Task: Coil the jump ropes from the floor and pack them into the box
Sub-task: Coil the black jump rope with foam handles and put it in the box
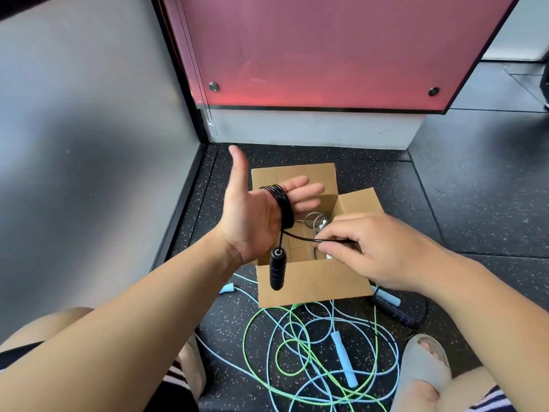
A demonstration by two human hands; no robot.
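My left hand [252,215] is held up flat over the open cardboard box [312,286], fingers spread, with a black jump rope [282,203] wound in several turns around the fingers. One black handle [277,272] dangles below the palm. My right hand [377,251] pinches the free black cord just right of the coil, above the box. Inside the box lies a grey coiled rope [315,220], partly hidden by my hands. A green rope [267,346] and a light blue rope [326,331] lie tangled on the floor in front of the box, with a blue handle [344,364].
The other black handle [395,315] lies on the floor right of the box. My sandalled feet [424,370] flank the tangle. A grey wall stands on the left, a pink panel [326,55] behind the box. Dark speckled floor [475,203] stretches to the right.
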